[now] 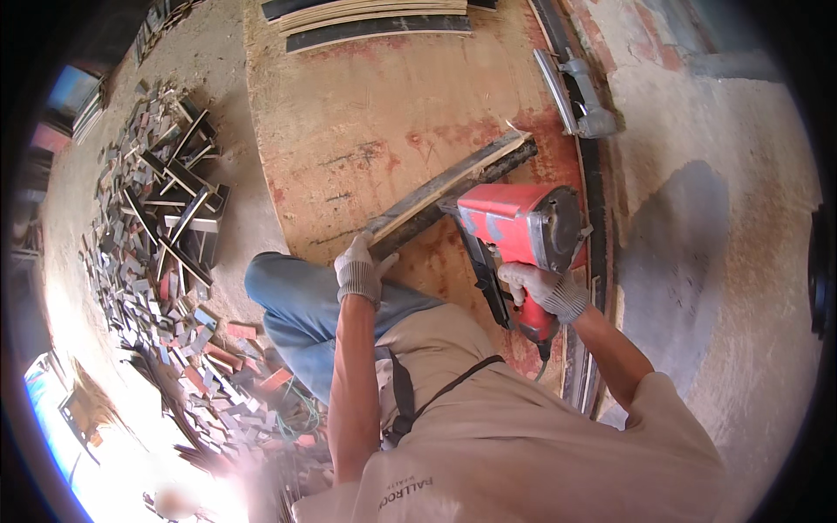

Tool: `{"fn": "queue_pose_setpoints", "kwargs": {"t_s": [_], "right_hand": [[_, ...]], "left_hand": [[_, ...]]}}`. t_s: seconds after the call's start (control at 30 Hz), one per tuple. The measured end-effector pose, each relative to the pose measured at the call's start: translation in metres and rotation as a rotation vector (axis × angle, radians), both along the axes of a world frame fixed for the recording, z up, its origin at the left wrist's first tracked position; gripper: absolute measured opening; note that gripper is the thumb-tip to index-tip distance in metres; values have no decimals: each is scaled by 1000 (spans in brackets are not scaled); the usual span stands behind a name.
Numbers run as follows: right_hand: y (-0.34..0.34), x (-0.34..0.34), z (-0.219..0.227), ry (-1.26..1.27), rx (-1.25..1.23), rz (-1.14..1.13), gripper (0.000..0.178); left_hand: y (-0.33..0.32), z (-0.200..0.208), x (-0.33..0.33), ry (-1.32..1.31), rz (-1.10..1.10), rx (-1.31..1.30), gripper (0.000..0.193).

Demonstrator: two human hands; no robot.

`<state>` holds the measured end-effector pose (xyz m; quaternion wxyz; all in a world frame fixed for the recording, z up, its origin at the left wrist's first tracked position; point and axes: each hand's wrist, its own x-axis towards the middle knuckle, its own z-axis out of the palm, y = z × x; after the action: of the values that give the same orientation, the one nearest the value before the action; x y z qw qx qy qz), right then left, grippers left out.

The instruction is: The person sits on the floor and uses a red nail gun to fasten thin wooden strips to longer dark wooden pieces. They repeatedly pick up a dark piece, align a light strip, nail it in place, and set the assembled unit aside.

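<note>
In a knitted work glove, my right hand [538, 290] is wrapped round the handle of a red and black nail gun [514, 218], with a hose leaving its base. The gun's nose lies at the side of a pair of dark wooden strips [453, 186], which rest slanting across the plywood board. Whether the nose touches the wood I cannot tell. My left hand [359, 268], gloved too, grips the near end of the strips, its fingers closed over them. A splinter of pale wood curls up at their far end.
The plywood sheet [375, 105] has red and dark stains. A stack of long strips [375, 22] lies at its far end. A second, grey nail gun [586, 100] lies by its right edge. On the left, a large heap of wood offcuts [166, 200] covers the floor.
</note>
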<state>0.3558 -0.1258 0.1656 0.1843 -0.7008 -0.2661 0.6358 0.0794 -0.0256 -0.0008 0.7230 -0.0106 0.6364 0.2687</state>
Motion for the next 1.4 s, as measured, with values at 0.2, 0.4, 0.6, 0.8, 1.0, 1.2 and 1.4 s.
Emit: {"fn": "queue_pose_setpoints", "kwargs": {"t_s": [0.2,0.4,0.6,0.8,1.0,1.2,1.4], "right_hand": [[17,-24,6,-17,58,53,26],[7,-24,-17,-2,61,91,14],[2,-25,-17,-57,81,75,14],[-5,-29,-22,-76,132,217,13],[-5,-47,-30,-196,375,334,11],[-15,-31,-40,-257,135,421,23],[-21,-47,-48,-385,452,632,21]], "left_hand": [[-13,-50,-21,92,-228,248,53],[-25,-113,-39,225,-380,541,60],[-21,-116,-37,83,-290,421,56],[-22,-103,-39,285,-530,638,54],[-20,-83,-30,298,-498,533,53],[-14,-76,-12,491,-867,758,50],[-25,-112,-29,232,-595,781,30]]}}
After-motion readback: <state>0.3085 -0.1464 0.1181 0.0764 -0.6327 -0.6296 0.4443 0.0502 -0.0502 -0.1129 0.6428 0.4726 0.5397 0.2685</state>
